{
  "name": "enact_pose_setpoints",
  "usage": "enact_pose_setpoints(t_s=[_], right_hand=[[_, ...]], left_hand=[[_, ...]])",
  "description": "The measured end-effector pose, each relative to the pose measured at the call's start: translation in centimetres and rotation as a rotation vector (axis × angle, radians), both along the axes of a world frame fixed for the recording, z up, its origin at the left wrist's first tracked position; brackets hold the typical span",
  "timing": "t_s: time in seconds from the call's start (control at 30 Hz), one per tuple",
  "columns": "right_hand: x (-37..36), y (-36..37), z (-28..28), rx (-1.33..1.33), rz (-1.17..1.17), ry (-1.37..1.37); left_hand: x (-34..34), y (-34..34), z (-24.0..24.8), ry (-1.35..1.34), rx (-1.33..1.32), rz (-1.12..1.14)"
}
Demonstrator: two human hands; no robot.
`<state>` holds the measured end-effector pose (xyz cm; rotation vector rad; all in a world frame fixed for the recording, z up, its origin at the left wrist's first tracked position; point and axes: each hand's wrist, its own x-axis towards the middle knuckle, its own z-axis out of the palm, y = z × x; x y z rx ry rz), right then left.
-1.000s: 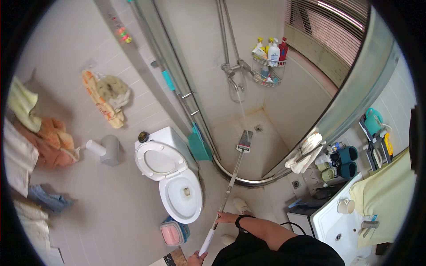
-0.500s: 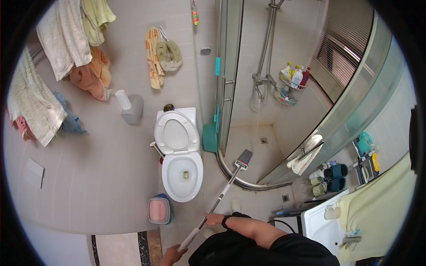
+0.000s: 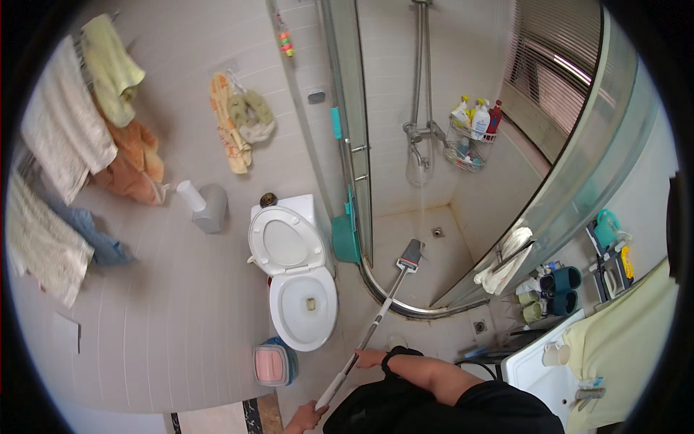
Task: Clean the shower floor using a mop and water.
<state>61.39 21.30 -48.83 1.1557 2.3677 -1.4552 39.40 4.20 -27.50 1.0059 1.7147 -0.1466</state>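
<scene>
A flat mop point(image 3: 377, 322) with a white and grey pole slants from the lower edge into the shower. My right hand point(image 3: 369, 358), a black band at its wrist, is closed round the middle of the pole. Lower down, near the pole's end, my left hand point(image 3: 306, 417) grips it too. The grey mop head point(image 3: 411, 253) is beyond the curved shower sill point(image 3: 405, 308), over the shower floor. A thin stream of water point(image 3: 423, 210) falls from the shower tap point(image 3: 419, 158) close to the mop head.
The toilet point(image 3: 304, 329) stands left of the pole with its lid up, a pink-lidded bin point(image 3: 271, 364) before it. A teal basin point(image 3: 345, 239) leans by the glass door. To the right are the washbasin point(image 3: 531, 369) and hanging slippers point(image 3: 564, 281). A floor drain point(image 3: 437, 232) lies beyond the mop head.
The mop head has moved slightly farther into the shower, nearer the drain and the falling water. Both hands stay on the pole. The whole view has shifted and turned a little.
</scene>
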Motion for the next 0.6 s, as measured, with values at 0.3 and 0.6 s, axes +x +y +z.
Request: enact_pose_setpoints(t_s=[0.3, 0.6], right_hand=[[6.4, 12.1, 2.4, -0.198, -0.195, -0.039], [9.8, 16.9, 1.4, -0.164, -0.217, 0.036]], left_hand=[[6.3, 11.2, -1.9, 0.023, 0.016, -0.009], [10.0, 15.5, -1.9, -0.033, -0.031, 0.063]])
